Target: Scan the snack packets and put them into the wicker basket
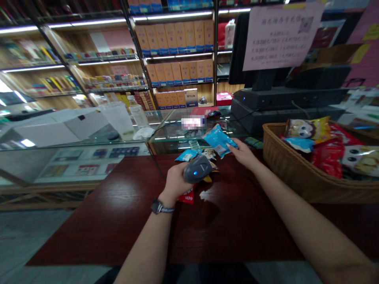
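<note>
Left hand wrapped round a grey handheld barcode scanner, fingers closed, blue light on. Right hand pinches a blue snack packet by its lower corner, held above the dark red wooden counter. Scanner front sits near the packet, not touching. Good practice here: keep the packet flat, its face toward the scanner, clear of the loose packets lying under the scanner. Wicker basket of snacks stands to the right.

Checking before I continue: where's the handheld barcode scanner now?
Head view: the left hand holds the barcode scanner above the wooden counter, beside snack packets.
</note>
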Tool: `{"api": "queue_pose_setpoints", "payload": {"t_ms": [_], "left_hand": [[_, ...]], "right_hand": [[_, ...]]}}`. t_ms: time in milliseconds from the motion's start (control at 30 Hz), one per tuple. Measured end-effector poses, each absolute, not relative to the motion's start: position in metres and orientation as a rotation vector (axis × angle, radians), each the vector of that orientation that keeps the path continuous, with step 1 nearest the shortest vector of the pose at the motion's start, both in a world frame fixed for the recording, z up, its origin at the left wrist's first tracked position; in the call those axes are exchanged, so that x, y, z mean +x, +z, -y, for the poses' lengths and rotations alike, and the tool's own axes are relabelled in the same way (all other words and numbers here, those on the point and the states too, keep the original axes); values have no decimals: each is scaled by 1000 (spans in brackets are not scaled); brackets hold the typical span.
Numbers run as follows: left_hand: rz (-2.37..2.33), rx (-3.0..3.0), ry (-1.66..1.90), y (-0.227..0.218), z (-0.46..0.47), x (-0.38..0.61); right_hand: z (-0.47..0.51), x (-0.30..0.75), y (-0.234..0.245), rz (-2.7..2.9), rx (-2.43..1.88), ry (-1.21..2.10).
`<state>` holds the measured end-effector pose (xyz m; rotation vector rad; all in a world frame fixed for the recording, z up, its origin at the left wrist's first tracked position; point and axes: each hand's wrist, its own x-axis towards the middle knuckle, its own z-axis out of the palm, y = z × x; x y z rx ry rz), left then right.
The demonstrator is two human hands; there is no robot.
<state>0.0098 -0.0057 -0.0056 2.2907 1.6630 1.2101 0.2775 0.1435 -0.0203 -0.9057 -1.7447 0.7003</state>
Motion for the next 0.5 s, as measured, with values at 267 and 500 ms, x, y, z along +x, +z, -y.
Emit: {"api": "queue_pose_setpoints", "payload": {"t_ms": [267, 500], "left_hand": [[-1711, 2287, 1181, -12, 3, 5], [-1738, 2278, 1214, -12, 3, 5]], "right_hand": [[-133, 275, -14, 1364, -790, 1230], [-133, 275, -8, 1259, -804, 1194]]}}
